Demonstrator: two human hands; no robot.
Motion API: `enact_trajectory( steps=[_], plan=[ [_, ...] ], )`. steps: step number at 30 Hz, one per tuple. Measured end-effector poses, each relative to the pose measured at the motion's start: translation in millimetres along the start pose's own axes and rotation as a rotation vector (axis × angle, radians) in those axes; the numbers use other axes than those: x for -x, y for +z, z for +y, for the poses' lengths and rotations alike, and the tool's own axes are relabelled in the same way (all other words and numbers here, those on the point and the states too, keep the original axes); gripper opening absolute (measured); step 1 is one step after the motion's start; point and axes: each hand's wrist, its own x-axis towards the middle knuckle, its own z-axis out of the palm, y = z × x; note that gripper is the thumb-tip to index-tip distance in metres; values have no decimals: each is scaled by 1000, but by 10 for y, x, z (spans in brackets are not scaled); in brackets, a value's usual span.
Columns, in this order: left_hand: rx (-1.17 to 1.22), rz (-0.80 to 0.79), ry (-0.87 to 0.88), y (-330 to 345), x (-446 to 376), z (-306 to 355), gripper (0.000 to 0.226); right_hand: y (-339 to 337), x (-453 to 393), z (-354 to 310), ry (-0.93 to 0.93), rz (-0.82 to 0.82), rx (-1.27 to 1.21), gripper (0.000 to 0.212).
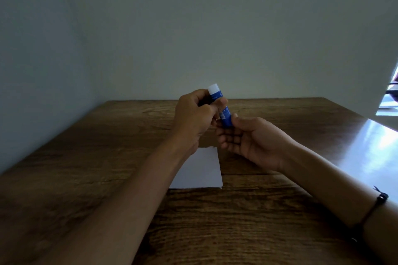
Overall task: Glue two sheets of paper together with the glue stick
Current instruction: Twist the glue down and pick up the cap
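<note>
At frame centre, the left hand (193,118) grips a blue plastic glue stick (221,109) while right fingertips (233,121) pinch its base; steady twisting, above the white paper sheet (200,170), should serve best.

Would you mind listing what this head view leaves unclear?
- Paper: the left hand and forearm cover part of it, so one sheet or two cannot be told.
- Glue stick: label print too small and blurred to read.
- Right hand: its fingers hide the stick's lower end, so any twisting is unclear.

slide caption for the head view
Both hands, left hand and right hand, hold a blue glue stick above white paper.
</note>
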Motion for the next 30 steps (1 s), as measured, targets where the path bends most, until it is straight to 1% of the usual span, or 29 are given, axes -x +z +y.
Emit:
enact_trajectory(
  steps=[4,10,15,17,18,21,23,27,30],
  plan=[
    [-4,-22,3,8,6,6,7,-17,-17,-1,-60,45,37,16],
    [4,-5,-3,-10,5,21,7,-32,-14,8,13,-23,10,30],
    [-10,-26,9,9,17,17,9,-39,-25,7,-79,46,99,13],
    [-13,-19,8,14,14,14,8,-40,-31,11,-86,31,92,10],
    [-7,-17,3,12,12,17,6,-37,-35,13,-73,6,74,12],
    [3,-7,-4,-1,7,23,6,-36,-45,18,-2,-63,35,28],
    [-8,-2,-2,-6,8,20,8,-46,-44,10,7,-71,39,30],
    [-11,-25,8,5,17,27,8,-68,-48,-10,-74,4,122,16],
    [-8,-22,11,16,15,30,9,-66,-61,0,-101,31,130,9]
  ],
)
